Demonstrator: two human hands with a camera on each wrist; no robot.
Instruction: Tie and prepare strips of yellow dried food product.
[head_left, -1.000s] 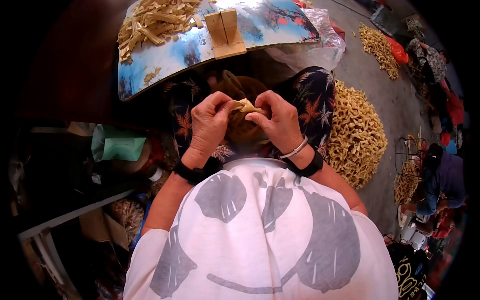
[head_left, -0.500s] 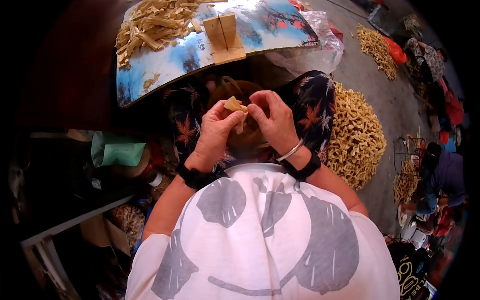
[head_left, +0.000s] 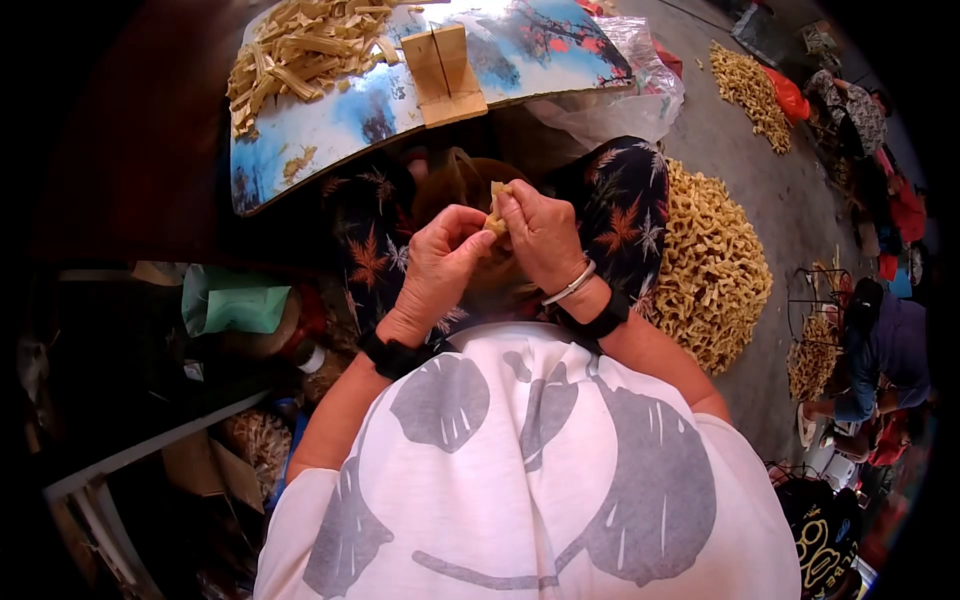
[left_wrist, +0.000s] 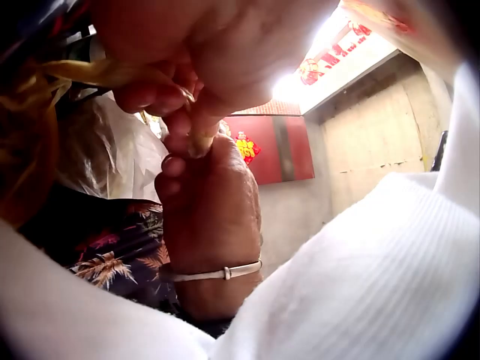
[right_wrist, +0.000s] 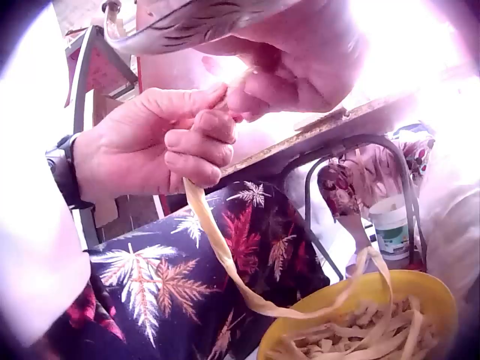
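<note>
Over the lap, my left hand (head_left: 440, 258) pinches a pale yellow, flat pliable strip (head_left: 496, 226) between thumb and fingers. My right hand (head_left: 545, 235), with a bracelet at its wrist, grips the same piece right beside it, thumb on top. The two hands' fingertips meet around a folded part, mostly hidden by the fingers. From below the left hand the strip's long tail (right_wrist: 217, 244) hangs down in the right wrist view. It runs to a yellow bowl (right_wrist: 446, 304) holding several more such strips.
A painted board (head_left: 370, 125) ahead bears a heap of short yellow pieces (head_left: 300, 50) and a slotted wooden block (head_left: 445, 75). At the right on the floor lies a large pile of small knotted pieces (head_left: 710, 270). A clear plastic bag (head_left: 635, 95) hangs by the board.
The hands first held the piece stretched between them, then the right hand let go while the left kept it. Now the right hand has come back in and grips it against the left fingertips.
</note>
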